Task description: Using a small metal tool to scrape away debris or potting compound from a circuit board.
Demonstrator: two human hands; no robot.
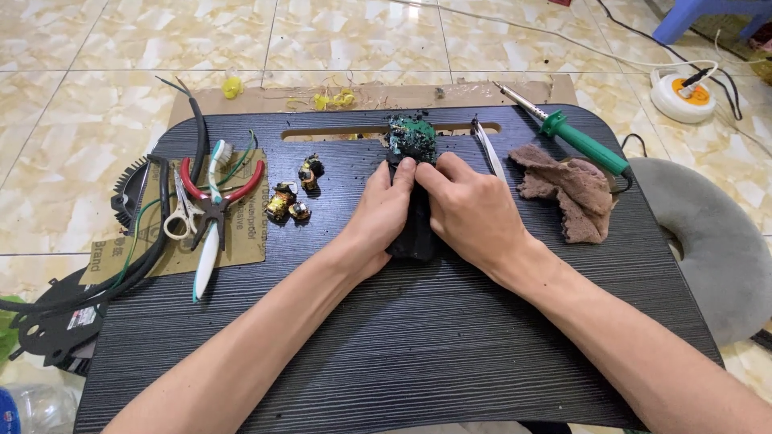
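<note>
Loads of clutter on the black lap tray [402,337]. Far left: black cables [165,233], red-handled pliers [215,197], small scissors [181,217] and a toothbrush [211,241] piled on a cardboard scrap [249,237]. Next over, three little copper-wound coils [291,197]. Dead centre: left hand [384,213] and right hand [474,209] clamped round a black casing [414,233], thumbs pressed together on top, green circuit board [412,137] poking out the far end. Casing mostly hidden, shape hard to tell. Just right: tweezers [486,145], brown rag [567,189], green-handled soldering iron [575,137]. Grey cushion [708,241] cut off at the edge.
</note>
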